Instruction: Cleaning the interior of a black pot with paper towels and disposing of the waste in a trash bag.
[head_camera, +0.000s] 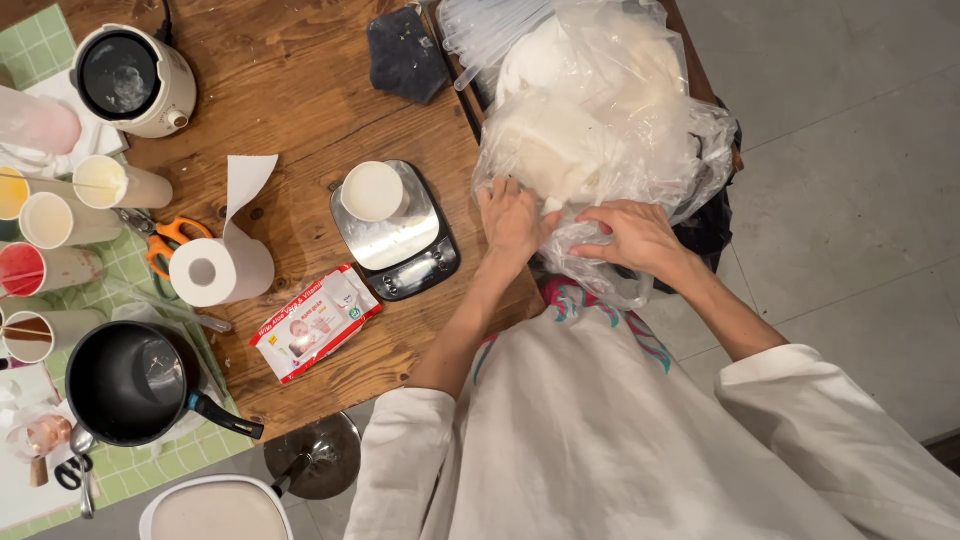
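Note:
Both of my hands are at a large clear plastic bag (640, 100) of white material that rests at the right end of the wooden table (300, 90). My left hand (512, 218) presses its fingers into the bag's lower left side. My right hand (632, 235) grips a fold of the plastic at the bag's lower edge. Just left of my left hand, a white cup (372, 190) stands on a small kitchen scale (398, 235).
A wet-wipes pack (315, 322), a paper towel roll (218, 265), orange scissors (165, 240), a black saucepan (130, 382), a white electric pot (133, 80), several tall cups of coloured liquid (60, 220) and a dark mat (405, 55) lie on the table. Grey tiled floor (860, 150) is to the right.

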